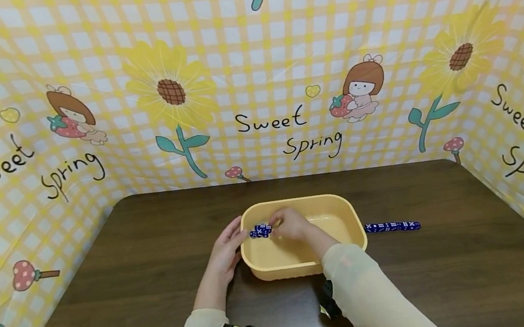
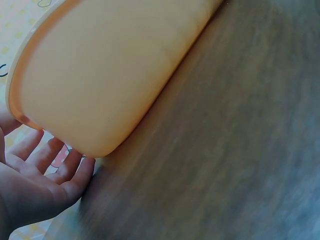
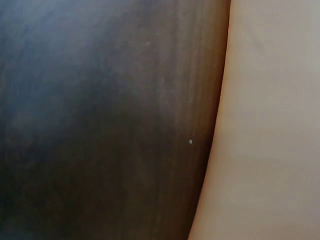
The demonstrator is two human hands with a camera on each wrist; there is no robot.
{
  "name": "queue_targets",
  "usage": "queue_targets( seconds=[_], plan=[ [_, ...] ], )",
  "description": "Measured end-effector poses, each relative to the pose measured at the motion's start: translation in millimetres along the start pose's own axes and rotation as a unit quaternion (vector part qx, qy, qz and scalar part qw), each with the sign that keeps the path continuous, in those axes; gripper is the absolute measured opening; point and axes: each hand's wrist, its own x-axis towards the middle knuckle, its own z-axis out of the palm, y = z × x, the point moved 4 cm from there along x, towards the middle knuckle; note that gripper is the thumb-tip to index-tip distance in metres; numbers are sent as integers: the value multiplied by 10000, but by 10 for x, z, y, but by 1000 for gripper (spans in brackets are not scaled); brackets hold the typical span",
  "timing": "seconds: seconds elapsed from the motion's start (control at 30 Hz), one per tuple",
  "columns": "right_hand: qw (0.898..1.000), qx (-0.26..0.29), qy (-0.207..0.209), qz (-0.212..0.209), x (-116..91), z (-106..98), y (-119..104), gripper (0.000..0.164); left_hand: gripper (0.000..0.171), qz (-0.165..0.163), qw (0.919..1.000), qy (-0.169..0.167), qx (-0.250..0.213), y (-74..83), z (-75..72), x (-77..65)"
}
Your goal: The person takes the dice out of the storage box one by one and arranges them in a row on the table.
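Observation:
On the table stands a pale yellow plastic tub (image 1: 305, 265). My left hand (image 1: 225, 248) holds its left end, thumb at the rim and fingers against the outer wall; the left wrist view shows these fingers (image 2: 75, 175) below the tub's curved end. Inside the tub, at its left end, lies a small cluster of blue dice (image 1: 260, 231) with white pips. My right hand (image 1: 292, 223) reaches into the tub, fingers bent, its fingertips right beside the dice. I cannot tell whether a die is between them. The right wrist view shows only the tub's outer wall (image 3: 270, 120) and the table.
A straight row of several blue dice (image 1: 392, 226) lies on the dark wooden table (image 1: 134, 291), just right of the tub. Behind and at both sides hangs a yellow checked cloth (image 1: 249, 65). Black wrist straps sit on both sleeves.

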Motion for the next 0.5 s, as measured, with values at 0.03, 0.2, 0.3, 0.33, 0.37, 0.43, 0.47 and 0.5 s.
queue_targets(
  seconds=[0.03, 0.2, 0.3, 0.33, 0.37, 0.43, 0.47, 0.5],
  plan=[
    [10000, -51, 14, -20, -1, 3, -1, 24, 46, -5, 10000, 0, -11, -2, 1, 1],
    [9996, -262, 65, -72, -7, 13, -17, 17, 45, -10, 10000, -4, 0, -6, 6, 8],
    [9988, -470, 97, -114, -12, 21, -33, 14, 45, -25, 10000, 11, -11, -5, 4, 8],
    [9984, -542, 112, -131, -15, 23, -41, 14, 46, -23, 10000, 3, -13, -4, 4, 8],
    [9978, -639, 131, -151, -18, 25, -49, 13, 46, -13, 10000, -15, -3, -3, 3, 8],
    [9964, -819, 167, -158, -18, 30, -60, 12, 46, -11, 10000, -31, -2, -2, 1, 9],
    [9958, -883, 179, -146, -18, 31, -63, 11, 47, -22, 10000, -28, -4, -3, -1, 10],
    [9954, -926, 180, -146, -17, 33, -66, 11, 47, -15, 10000, -44, 15, -3, -1, 10]
  ],
)
